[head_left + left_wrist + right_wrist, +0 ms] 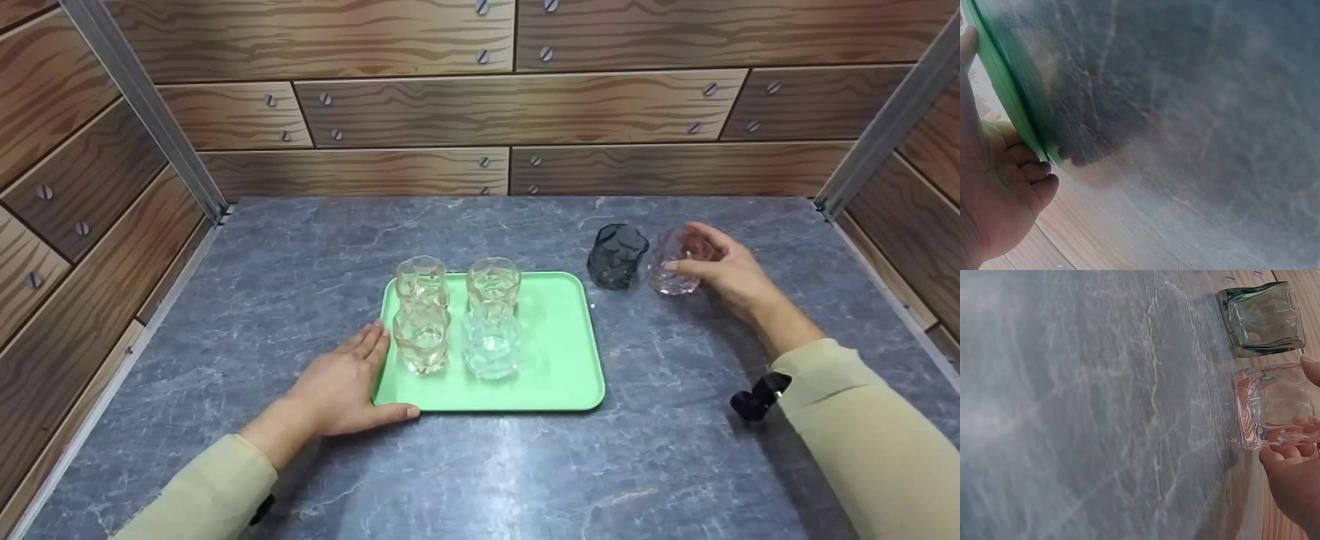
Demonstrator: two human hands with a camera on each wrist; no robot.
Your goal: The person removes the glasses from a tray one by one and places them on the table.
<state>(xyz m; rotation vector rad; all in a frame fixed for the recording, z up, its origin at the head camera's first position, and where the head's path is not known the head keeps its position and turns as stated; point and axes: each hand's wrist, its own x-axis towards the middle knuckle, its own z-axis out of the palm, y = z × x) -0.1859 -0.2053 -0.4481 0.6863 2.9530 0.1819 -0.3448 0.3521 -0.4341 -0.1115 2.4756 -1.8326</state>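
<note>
A green tray lies on the table with several clear glasses on its left and middle part. Among them, the front right one looks faintly bluish. My left hand rests at the tray's front left corner, fingers along the left edge and thumb on the front edge. Right of the tray, my right hand holds a pink glass between thumb and fingers. Whether its base touches the table is hard to tell. Just left of it stands a dark grey glass, apart from the pink one.
Wood-patterned walls close off the back and both sides of the grey marbled table. Metal posts stand at the back corners. A small black device is at the right sleeve.
</note>
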